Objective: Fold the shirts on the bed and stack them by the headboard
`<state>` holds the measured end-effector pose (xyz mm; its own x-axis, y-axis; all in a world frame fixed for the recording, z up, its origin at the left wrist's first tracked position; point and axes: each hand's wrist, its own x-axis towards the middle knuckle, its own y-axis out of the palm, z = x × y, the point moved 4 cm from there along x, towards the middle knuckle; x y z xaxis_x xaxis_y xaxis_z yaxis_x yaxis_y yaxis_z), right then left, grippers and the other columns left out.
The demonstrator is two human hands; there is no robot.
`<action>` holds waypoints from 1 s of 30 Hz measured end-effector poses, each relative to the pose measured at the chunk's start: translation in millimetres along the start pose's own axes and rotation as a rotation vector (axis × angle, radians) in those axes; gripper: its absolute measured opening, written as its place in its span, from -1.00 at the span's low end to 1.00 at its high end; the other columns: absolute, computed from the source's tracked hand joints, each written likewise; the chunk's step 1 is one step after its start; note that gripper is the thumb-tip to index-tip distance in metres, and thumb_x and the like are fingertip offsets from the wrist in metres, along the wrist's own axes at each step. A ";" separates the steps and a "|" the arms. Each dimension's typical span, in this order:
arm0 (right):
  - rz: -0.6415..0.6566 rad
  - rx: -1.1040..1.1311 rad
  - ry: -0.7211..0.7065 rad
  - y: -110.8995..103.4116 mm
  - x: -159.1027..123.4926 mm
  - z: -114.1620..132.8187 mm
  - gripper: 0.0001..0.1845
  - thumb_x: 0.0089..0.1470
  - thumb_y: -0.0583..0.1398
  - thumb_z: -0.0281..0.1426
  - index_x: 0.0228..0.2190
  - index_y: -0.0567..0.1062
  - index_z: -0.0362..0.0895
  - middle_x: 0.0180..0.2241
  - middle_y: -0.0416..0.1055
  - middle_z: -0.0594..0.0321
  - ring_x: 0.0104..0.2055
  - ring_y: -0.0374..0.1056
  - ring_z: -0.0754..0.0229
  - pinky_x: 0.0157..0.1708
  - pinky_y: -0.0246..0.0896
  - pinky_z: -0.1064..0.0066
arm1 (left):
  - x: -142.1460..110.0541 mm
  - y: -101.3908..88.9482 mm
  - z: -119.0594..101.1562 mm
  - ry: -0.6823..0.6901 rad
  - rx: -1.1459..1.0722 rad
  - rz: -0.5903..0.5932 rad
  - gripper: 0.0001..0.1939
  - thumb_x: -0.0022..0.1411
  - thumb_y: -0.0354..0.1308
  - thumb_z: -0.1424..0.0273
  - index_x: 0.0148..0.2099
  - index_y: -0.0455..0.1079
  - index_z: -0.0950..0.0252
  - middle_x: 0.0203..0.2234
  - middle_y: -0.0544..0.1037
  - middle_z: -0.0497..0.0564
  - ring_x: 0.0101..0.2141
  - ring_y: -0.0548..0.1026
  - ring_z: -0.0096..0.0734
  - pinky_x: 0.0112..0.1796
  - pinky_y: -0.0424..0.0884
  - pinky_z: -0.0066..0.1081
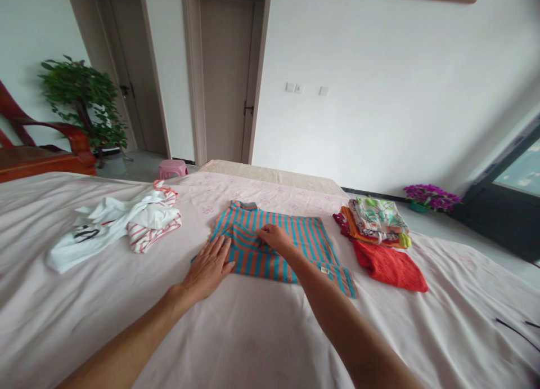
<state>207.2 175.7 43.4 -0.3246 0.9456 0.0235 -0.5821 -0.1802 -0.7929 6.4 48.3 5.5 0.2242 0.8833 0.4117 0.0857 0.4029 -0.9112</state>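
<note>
A blue and orange striped shirt (301, 231) lies spread on the pale sheet, with one part folded over near its left side. My left hand (210, 267) rests flat on the shirt's lower left edge, fingers stretched out. Over the middle of the garment, my right hand (274, 238) has its fingers pinched on a bit of the striped cloth. A small white label (324, 270) shows near the lower right strip of the shirt, close to my right forearm.
Left of the shirt lie crumpled white clothes (101, 226) and a red-striped white garment (154, 226). To the right is a stack of folded clothes (377, 220), with a red folded garment (390, 266) in front. Past the sheet (253, 332) stands a pink stool (172, 168).
</note>
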 end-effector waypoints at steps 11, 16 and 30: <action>-0.037 -0.199 -0.015 -12.8 7.0 -11.2 -0.82 0.11 0.12 -0.40 -0.40 0.52 -0.17 -0.41 0.49 0.23 -0.34 0.37 0.22 -0.42 0.06 0.49 | -0.1 -0.3 0.4 -0.008 -0.030 0.043 -0.40 0.38 -0.09 0.12 0.37 0.13 0.27 0.32 0.18 0.21 0.32 0.12 -0.09 0.25 0.12 -0.06; -0.054 -0.329 0.046 -17.5 -4.5 -3.9 -0.76 0.17 0.07 -0.40 -0.31 0.53 -0.15 -0.30 0.52 0.09 -0.24 0.40 0.09 -0.31 0.13 0.38 | 0.9 -7.2 -2.0 -0.011 -0.052 0.104 -0.44 0.39 -0.09 0.15 0.38 0.11 0.10 0.35 0.14 0.14 0.33 0.10 -0.07 0.25 0.10 -0.03; -0.059 -0.427 -0.597 44.0 -70.6 39.7 -0.39 0.34 -0.02 -0.15 0.29 0.16 -0.17 0.33 0.07 0.03 0.38 -0.07 0.00 0.35 -0.19 0.08 | 1.0 -11.5 -4.4 0.013 -0.041 0.051 -0.48 0.38 -0.08 0.17 0.33 0.21 0.11 0.32 0.20 0.16 0.32 0.12 -0.06 0.23 0.14 -0.01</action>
<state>174.9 90.2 31.0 -0.7233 0.6197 0.3046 -0.3099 0.1028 -0.9452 10.0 43.5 16.3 0.2419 0.8990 0.3651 0.1139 0.3474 -0.9308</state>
